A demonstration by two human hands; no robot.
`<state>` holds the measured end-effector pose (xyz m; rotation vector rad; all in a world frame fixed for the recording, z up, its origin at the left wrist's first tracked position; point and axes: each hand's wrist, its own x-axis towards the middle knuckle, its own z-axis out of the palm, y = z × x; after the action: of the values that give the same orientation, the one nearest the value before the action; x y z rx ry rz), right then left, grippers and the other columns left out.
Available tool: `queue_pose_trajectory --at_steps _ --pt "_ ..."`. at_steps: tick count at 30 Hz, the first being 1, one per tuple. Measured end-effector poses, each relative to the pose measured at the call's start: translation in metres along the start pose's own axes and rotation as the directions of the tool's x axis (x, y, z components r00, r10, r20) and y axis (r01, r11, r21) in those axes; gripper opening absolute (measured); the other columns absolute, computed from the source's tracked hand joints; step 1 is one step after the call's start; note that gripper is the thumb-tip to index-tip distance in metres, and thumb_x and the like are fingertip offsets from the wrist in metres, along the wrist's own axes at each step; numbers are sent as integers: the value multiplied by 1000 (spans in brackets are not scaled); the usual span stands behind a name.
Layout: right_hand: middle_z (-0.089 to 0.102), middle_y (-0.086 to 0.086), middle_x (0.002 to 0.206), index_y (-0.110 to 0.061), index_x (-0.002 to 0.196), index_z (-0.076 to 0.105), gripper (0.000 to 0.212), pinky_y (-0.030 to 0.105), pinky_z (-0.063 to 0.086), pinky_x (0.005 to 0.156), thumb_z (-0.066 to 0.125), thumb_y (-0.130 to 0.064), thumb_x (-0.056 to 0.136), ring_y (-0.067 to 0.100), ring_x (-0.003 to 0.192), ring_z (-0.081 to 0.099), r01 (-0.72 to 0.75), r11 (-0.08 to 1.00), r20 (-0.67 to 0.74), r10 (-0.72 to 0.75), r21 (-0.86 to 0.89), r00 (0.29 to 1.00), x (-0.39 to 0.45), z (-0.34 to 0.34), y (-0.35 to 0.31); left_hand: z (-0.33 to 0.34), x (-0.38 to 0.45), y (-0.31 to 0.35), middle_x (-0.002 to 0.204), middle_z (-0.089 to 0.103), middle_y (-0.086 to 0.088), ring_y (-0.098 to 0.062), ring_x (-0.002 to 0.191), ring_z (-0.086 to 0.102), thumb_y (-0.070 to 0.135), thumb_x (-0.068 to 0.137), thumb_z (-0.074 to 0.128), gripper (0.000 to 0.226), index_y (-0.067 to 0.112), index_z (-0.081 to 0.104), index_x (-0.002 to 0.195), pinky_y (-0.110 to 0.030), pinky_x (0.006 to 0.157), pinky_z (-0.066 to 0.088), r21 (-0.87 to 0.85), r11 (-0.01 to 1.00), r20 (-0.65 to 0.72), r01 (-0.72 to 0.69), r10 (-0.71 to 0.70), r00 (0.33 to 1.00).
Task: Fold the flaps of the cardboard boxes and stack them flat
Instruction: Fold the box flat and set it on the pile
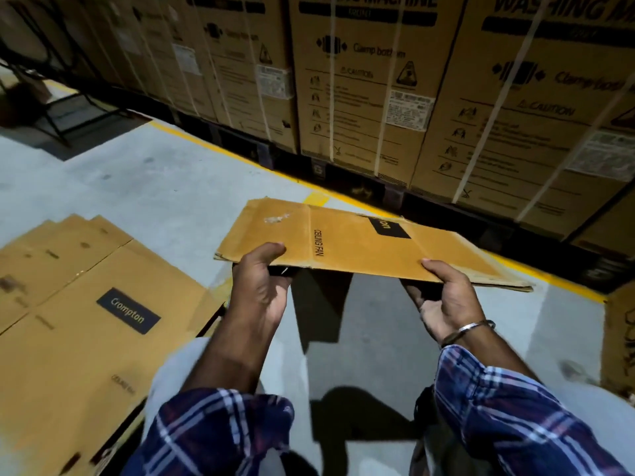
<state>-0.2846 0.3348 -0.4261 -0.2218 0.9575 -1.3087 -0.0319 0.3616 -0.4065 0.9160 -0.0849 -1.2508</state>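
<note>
A flattened brown cardboard box [357, 240] printed "CEILING FAN" hangs level above the grey floor in the middle of the view. My left hand [259, 286] grips its near edge at the left, thumb on top and fingers underneath. My right hand [446, 297] grips the same near edge further right, thumb on top too. On the floor at the left lies a stack of flattened boxes [79, 304], the top one marked "Crompton". The held box is apart from that stack, to its right.
A row of tall strapped washing machine cartons [360, 80] on dark pallets lines the far side behind a yellow floor line [316, 197]. Another carton's edge [618, 338] shows at the right. Grey floor [154, 187] lies between stack and cartons.
</note>
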Motion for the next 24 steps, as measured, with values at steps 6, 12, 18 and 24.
queue_pose_trajectory --at_steps 6,12,18,24 --pt "61 25 109 0 94 52 11 40 63 59 49 10 92 43 96 69 -81 980 -94 65 -183 993 13 22 36 -22 11 27 104 68 -20 -36 95 69 -6 85 55 35 8 61 118 -54 77 62 57 998 -174 37 -26 984" --pt "62 32 127 12 135 47 46 51 63 63 45 17 90 52 109 64 -45 940 -4 46 -339 999 14 40 72 -26 -5 26 108 60 -20 -37 95 63 -11 81 44 37 7 52 112 -65 79 57 275 955 -201 109 -54 978" --pt "63 25 131 8 139 50 46 40 63 65 53 11 93 43 109 65 49 959 174 0 -279 985 3 79 86 -44 8 60 104 64 -21 -37 90 64 -9 84 46 34 4 57 113 -48 71 62 -53 998 -259 -19 5 966" --pt "68 20 109 -2 127 61 40 38 61 61 56 11 90 31 85 68 -75 955 273 157 -286 949 -5 135 161 -123 6 97 119 70 -18 -35 109 68 3 90 62 26 3 67 116 -43 101 53 -262 950 -279 -167 91 956"
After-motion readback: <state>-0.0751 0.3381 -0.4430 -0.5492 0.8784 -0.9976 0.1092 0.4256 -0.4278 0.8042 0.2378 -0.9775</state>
